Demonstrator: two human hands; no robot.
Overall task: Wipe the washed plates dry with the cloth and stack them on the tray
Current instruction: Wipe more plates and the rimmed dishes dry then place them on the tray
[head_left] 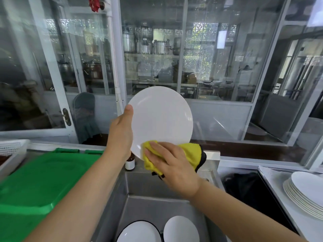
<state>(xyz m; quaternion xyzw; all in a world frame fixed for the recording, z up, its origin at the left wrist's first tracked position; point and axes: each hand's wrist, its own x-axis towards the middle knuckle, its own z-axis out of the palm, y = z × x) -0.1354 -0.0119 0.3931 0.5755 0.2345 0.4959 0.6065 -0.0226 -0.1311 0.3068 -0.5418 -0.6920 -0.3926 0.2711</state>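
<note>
The plate [161, 117] looks glossy and smooth, the yellow cloth [190, 152] soft and fluffy, the sink [139, 186] matt brushed metal, the green lid [40, 179] shiny plastic

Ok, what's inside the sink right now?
At the bottom of the steel sink lie two white plates, the left one with a dark rim. The frame's lower edge cuts them off, and the forearms cover part of the basin, so more may be hidden.

I see round white plate [162, 117] held above steel sink [139, 186]; green plastic lid [43, 177] left; white plate stack [305, 194] right; two plates [180, 231] in sink.
</note>
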